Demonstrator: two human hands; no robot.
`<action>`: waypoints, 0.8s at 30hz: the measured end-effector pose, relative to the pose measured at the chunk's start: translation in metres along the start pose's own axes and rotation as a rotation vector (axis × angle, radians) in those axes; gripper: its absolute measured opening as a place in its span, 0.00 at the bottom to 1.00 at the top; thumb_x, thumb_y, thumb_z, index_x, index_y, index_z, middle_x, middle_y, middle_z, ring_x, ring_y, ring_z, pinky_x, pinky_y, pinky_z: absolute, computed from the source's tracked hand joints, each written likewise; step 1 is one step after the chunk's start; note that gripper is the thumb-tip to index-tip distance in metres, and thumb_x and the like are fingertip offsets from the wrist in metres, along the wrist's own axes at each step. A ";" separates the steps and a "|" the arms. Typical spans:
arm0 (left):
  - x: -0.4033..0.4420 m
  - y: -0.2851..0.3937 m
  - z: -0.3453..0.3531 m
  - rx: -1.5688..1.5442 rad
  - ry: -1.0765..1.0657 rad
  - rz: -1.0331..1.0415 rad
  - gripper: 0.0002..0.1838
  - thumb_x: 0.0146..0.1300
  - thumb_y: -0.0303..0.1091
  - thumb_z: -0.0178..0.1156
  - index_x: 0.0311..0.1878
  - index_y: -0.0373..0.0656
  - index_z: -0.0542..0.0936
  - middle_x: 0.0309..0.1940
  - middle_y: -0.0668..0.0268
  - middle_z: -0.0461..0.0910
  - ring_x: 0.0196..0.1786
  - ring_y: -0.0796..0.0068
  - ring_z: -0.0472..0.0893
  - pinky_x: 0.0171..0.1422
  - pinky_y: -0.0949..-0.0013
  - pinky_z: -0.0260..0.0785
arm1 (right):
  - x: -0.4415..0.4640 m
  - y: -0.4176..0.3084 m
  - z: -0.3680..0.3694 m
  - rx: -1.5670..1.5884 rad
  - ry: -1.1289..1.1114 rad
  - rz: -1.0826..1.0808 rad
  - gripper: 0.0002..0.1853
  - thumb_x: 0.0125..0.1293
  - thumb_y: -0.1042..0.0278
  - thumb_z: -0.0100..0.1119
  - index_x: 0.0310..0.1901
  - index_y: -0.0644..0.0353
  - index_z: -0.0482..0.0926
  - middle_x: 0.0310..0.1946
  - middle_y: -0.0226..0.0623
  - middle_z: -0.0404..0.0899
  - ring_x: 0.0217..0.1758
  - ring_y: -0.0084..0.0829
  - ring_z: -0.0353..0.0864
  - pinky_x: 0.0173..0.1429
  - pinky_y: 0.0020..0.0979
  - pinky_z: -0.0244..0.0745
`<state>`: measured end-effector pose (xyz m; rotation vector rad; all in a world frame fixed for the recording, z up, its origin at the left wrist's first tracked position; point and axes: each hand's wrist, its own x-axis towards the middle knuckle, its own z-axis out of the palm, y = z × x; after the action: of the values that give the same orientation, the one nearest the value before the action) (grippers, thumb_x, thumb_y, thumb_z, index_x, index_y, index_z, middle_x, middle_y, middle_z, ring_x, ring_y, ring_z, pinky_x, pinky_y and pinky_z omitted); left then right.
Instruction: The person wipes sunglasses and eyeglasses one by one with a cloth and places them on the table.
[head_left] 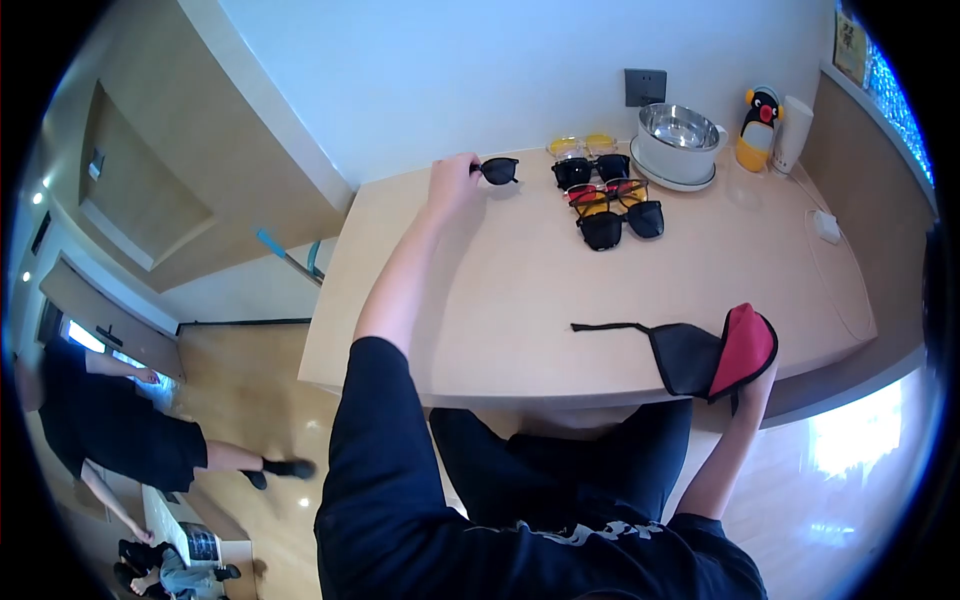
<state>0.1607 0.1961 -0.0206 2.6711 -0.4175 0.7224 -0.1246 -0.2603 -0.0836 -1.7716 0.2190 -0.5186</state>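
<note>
My left hand [456, 182] is at the back left of the table, its fingers closed on a pair of dark sunglasses [498, 171]. Near the front edge on the right, a black and red cloth [745, 350] with a thin black strap lies partly over the table, and my right hand [756, 390] holds it from below, most of the fingers hidden behind it. Between the hands, further back, several glasses are lined up: black sunglasses [622, 226] in front, red-tinted ones behind, then another dark pair [590, 171] and yellow-tinted ones [583, 146].
A metal-lined white bowl [678, 142] stands on a plate by the wall. Right of it are a penguin figure [759, 128], a white cylinder [792, 135] and a white plug [826, 227] with a cable. A person [115, 415] walks at the left; others sit lower down.
</note>
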 end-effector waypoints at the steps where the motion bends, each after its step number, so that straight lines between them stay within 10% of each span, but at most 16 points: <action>1: 0.018 -0.010 0.011 -0.007 0.013 0.007 0.08 0.51 0.31 0.61 0.34 0.41 0.79 0.31 0.56 0.80 0.35 0.58 0.80 0.42 0.62 0.71 | 0.001 -0.004 0.002 -0.054 0.018 -0.017 0.23 0.58 0.60 0.57 0.53 0.65 0.72 0.46 0.39 0.76 0.50 0.31 0.75 0.55 0.32 0.68; 24: 0.044 -0.050 0.067 0.138 0.275 0.124 0.17 0.42 0.28 0.66 0.40 0.45 0.77 0.41 0.64 0.73 0.48 0.61 0.72 0.49 0.63 0.66 | -0.005 0.004 -0.007 -0.065 0.016 0.011 0.26 0.52 0.58 0.61 0.51 0.64 0.73 0.47 0.41 0.76 0.52 0.34 0.75 0.57 0.35 0.67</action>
<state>0.2440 0.2059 -0.0644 2.6343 -0.4768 1.1765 -0.1315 -0.2657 -0.0874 -1.8289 0.2589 -0.5231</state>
